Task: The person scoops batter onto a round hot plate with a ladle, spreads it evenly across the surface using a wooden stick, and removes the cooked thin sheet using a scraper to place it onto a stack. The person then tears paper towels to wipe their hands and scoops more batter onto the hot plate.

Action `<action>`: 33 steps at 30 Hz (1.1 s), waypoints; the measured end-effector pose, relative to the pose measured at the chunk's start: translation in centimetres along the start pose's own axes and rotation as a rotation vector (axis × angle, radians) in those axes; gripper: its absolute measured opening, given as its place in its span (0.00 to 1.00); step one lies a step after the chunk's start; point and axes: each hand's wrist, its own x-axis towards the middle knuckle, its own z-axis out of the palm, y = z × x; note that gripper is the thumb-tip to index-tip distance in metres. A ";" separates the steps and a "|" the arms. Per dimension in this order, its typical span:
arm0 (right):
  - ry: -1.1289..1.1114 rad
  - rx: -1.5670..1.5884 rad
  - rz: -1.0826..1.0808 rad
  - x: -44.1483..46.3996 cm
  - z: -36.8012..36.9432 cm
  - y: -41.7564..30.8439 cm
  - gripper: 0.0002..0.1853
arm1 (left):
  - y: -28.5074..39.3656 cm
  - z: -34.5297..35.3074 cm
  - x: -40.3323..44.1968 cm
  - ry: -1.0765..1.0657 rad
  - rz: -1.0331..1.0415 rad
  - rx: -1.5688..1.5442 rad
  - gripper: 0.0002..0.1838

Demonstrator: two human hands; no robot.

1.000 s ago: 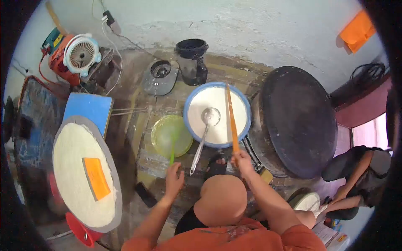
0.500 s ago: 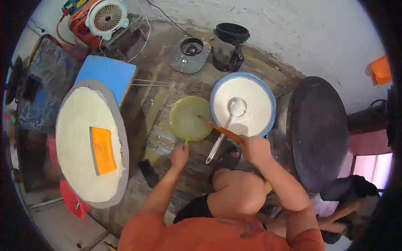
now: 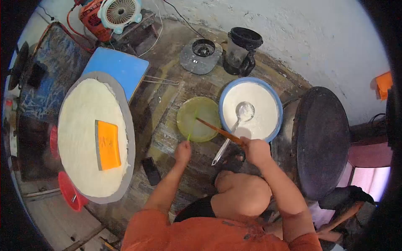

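Worn, wood-patterned floor (image 3: 164,119), whitish smears. On it: yellow-green bowl (image 3: 179,121) just beside blue-rimmed basin (image 3: 280,112), grey round-topped base (image 3: 197,65) near dark lidded jug (image 3: 235,54), flat black rectangular object (image 3: 151,171).

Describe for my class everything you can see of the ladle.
The ladle looks like shiny metal, with a round head and a long, slim handle. Its head sits in the white mixture, smeared with it. The handle slants across the rim of the blue bowl towards the person. Neither hand grips it; the wooden stick passes over the handle, though whether they touch is unclear.
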 end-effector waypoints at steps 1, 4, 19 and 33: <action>0.004 0.000 -0.004 0.4 0.6 0.1 0.18 | 0.9 -0.8 -1.5 0.006 0.001 0.000 0.18; 0.145 -0.280 -0.201 1.2 2.6 0.4 0.18 | 2.1 -1.1 -4.9 -0.102 0.081 -0.104 0.18; -0.236 0.489 0.127 2.3 3.6 1.5 0.15 | 2.9 0.4 -6.9 -0.070 0.051 -0.156 0.16; 0.234 0.359 0.122 -10.5 1.0 7.1 0.17 | 2.5 4.0 -1.8 0.063 0.398 0.251 0.19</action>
